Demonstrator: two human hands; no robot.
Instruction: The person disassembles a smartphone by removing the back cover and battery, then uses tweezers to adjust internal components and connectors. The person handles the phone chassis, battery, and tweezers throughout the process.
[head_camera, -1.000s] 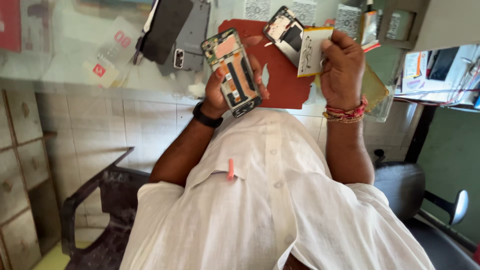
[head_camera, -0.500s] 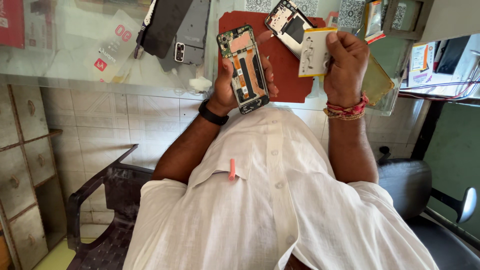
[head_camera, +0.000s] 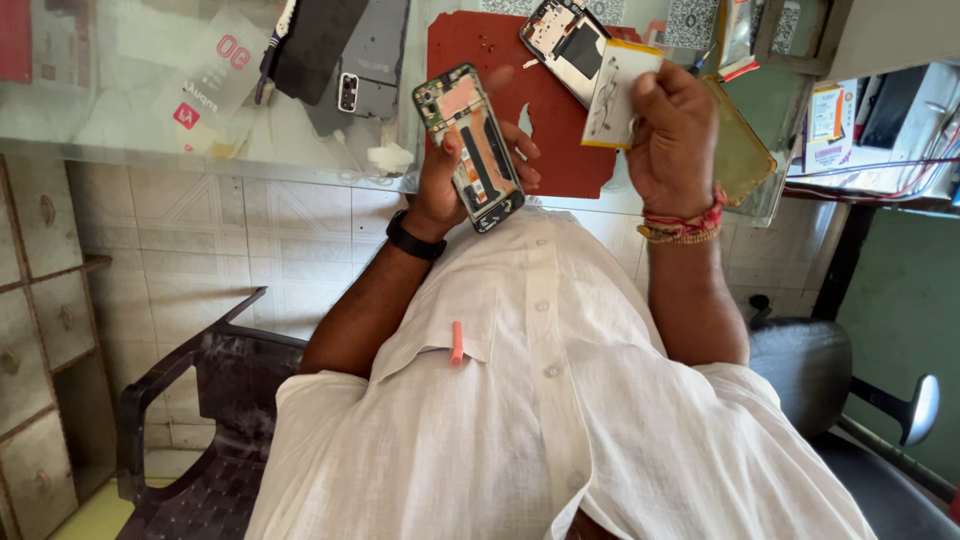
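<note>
- Two hands at work: left hand (head_camera: 455, 175) grips an opened smartphone frame with exposed circuitry (head_camera: 470, 145), back cover already off.
- Right hand (head_camera: 675, 140) pinches a flat white-and-yellow battery pack (head_camera: 615, 95), not yet seated, above a red rubber work mat (head_camera: 560, 140).

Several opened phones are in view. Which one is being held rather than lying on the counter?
The opened phone with the green-edged frame, gripped in the left hand. The other opened phone lies on the red mat, untouched.

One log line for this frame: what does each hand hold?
left hand: holds opened phone | right hand: holds flat battery | below: red mat, second opened phone
</note>
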